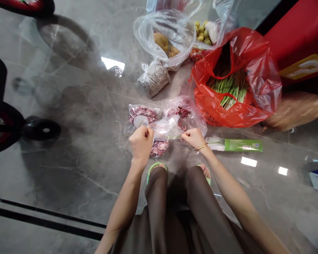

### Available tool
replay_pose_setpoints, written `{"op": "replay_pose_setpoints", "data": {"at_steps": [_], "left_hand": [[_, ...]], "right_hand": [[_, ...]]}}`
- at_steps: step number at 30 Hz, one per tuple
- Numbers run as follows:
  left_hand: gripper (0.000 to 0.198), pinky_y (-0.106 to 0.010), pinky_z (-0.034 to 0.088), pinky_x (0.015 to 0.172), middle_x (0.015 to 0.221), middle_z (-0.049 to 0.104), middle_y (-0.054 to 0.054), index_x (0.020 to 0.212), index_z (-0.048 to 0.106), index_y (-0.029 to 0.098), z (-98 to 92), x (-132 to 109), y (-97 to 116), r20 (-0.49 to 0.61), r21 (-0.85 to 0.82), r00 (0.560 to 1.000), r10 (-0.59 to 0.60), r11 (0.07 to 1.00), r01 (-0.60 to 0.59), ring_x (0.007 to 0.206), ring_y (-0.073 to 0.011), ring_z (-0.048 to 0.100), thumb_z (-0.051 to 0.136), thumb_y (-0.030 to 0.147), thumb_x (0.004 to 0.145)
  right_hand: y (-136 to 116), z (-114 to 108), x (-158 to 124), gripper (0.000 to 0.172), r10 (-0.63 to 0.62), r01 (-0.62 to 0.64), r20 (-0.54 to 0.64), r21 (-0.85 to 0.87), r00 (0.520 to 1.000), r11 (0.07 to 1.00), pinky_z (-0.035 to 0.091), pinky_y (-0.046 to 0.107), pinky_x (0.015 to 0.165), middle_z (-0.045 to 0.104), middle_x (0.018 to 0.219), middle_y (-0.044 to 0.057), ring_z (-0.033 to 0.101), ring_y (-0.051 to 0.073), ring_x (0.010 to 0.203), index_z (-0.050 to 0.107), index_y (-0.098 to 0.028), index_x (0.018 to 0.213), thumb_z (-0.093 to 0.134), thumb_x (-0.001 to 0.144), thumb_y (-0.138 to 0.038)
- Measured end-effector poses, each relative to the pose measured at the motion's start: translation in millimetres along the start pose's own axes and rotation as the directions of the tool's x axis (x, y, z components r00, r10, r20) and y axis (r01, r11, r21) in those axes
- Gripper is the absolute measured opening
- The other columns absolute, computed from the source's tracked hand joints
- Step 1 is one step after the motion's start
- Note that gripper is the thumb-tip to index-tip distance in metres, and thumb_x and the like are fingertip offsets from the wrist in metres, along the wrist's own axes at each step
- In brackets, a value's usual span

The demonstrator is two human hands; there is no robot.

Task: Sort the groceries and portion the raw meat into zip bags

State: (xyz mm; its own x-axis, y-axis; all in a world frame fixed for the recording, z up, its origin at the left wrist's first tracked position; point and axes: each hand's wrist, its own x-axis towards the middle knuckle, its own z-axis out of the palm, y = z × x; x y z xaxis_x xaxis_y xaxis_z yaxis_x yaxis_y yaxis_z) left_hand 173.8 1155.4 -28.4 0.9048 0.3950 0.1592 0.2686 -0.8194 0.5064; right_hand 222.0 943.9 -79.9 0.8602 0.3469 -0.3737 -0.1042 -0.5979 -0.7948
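Note:
My left hand is closed in a fist on one side of a clear plastic bag. On its other side my right hand, with a gold bangle at the wrist, pinches the bag, which is stretched between them. Just beyond my left hand lies a clear pack of chopped red meat. A second meat pack rests below the stretched bag. Behind it, a pinkish open bag holds more dark red meat.
A red bag of green stalks, a green-sleeved pack and a large brown root lie rightward. Beyond are a knotted bag, a potato bag and green fruit. Black wheels stand left.

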Motion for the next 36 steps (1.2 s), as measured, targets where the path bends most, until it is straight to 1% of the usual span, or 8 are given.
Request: {"op": "replay_pose_setpoints", "data": {"at_steps": [6, 13, 17, 21, 26, 28, 31, 36], "left_hand": [[0.023, -0.023, 0.051, 0.062, 0.086, 0.062, 0.002, 0.099, 0.045, 0.022, -47.4, 1.7, 15.2, -0.021, -0.252, 1.000, -0.001, 0.968, -0.005, 0.066, -0.0095, 0.061, 0.060, 0.030, 0.084], [0.019, -0.030, 0.056, 0.078, 0.137, 0.051, -0.007, 0.102, 0.064, 0.022, -57.7, -4.0, 21.4, 0.122, -0.145, 0.986, 0.115, 0.985, -0.097, 0.092, -0.0149, 0.064, 0.051, 0.022, 0.089], [0.052, -0.026, 0.056, 0.074, 0.151, 0.034, -0.012, 0.138, 0.042, 0.025, -46.1, -13.4, 21.2, 0.174, -0.156, 0.978, 0.115, 0.984, -0.088, 0.087, -0.0133, 0.066, 0.053, 0.020, 0.087], [0.068, -0.027, 0.055, 0.078, 0.155, 0.020, -0.013, 0.148, 0.024, 0.023, -37.9, -19.5, 20.1, 0.184, -0.060, 0.975, 0.128, 0.991, -0.119, 0.112, -0.0213, 0.060, 0.044, 0.007, 0.084], [0.078, -0.028, 0.056, 0.077, 0.156, 0.016, -0.010, 0.150, 0.016, 0.026, -36.2, -16.4, 10.5, 0.174, 0.059, 0.984, 0.031, 0.997, -0.042, 0.109, -0.0227, 0.063, 0.041, 0.002, 0.080], [0.080, -0.028, 0.057, 0.073, 0.156, 0.017, -0.011, 0.150, 0.015, 0.025, -32.7, -14.6, 9.0, 0.211, 0.112, 0.977, 0.015, 0.993, -0.039, 0.097, -0.0209, 0.067, 0.040, 0.001, 0.079], [0.079, -0.030, 0.057, 0.064, 0.155, 0.019, -0.015, 0.150, 0.017, 0.020, -21.7, -10.6, 11.4, 0.296, 0.234, 0.955, -0.028, 0.971, -0.044, 0.077, -0.0178, 0.069, 0.040, -0.001, 0.077], [0.074, -0.030, 0.056, 0.061, 0.154, 0.022, -0.017, 0.148, 0.026, 0.018, -1.2, 0.1, 16.6, 0.378, 0.285, 0.926, -0.015, 0.953, -0.101, 0.067, -0.0150, 0.066, 0.038, -0.001, 0.077]], "right_hand": [[-52.7, -21.6, 21.1, 0.044, -0.320, 0.224, 0.258, 0.340, 0.911, 0.913, 0.040, 0.024, 0.061, 0.053, 0.054, 0.000, 0.051, 0.010, 0.057, 0.052, -0.018, 0.041, 0.051, 0.079, -0.038], [-72.9, -9.3, 35.6, 0.044, -0.298, 0.222, 0.222, 0.311, 0.928, 0.924, 0.033, 0.024, 0.055, 0.043, 0.050, -0.003, 0.040, 0.009, 0.052, 0.043, -0.019, 0.044, 0.052, 0.080, -0.043], [-82.3, 14.1, 29.6, 0.038, -0.223, 0.199, 0.086, 0.223, 0.971, 0.954, 0.028, 0.023, 0.054, 0.039, 0.054, -0.006, 0.034, 0.008, 0.053, 0.035, -0.021, 0.055, 0.060, 0.074, -0.042], [-88.0, 41.6, 19.5, 0.031, -0.255, 0.252, 0.013, 0.107, 0.967, 0.962, 0.032, 0.023, 0.058, 0.041, 0.061, -0.005, 0.039, 0.010, 0.059, 0.028, -0.023, 0.063, 0.059, 0.065, -0.018], [-64.8, 31.2, 19.1, 0.016, -0.209, 0.177, 0.111, 0.243, 0.972, 0.954, 0.040, 0.025, 0.059, 0.049, 0.067, -0.002, 0.049, 0.012, 0.059, 0.039, -0.022, 0.071, 0.055, 0.074, -0.024], [-42.6, 14.1, 31.2, 0.014, -0.087, 0.085, -0.005, 0.276, 0.996, 0.957, 0.046, 0.028, 0.063, 0.058, 0.075, 0.002, 0.057, 0.015, 0.065, 0.046, -0.020, 0.082, 0.049, 0.083, -0.034], [-5.1, -4.1, 62.6, 0.020, -0.100, 0.077, -0.213, -0.116, 0.972, 0.990, 0.046, 0.040, 0.087, 0.063, 0.104, 0.015, 0.059, 0.026, 0.097, 0.055, -0.016, 0.099, 0.052, 0.084, -0.029], [26.6, 9.5, 115.3, 0.063, -0.260, 0.296, 0.141, -0.473, 0.955, 0.830, 0.032, 0.049, 0.105, 0.050, 0.133, 0.020, 0.046, 0.036, 0.122, 0.055, -0.013, 0.119, 0.078, 0.064, -0.033]]}}
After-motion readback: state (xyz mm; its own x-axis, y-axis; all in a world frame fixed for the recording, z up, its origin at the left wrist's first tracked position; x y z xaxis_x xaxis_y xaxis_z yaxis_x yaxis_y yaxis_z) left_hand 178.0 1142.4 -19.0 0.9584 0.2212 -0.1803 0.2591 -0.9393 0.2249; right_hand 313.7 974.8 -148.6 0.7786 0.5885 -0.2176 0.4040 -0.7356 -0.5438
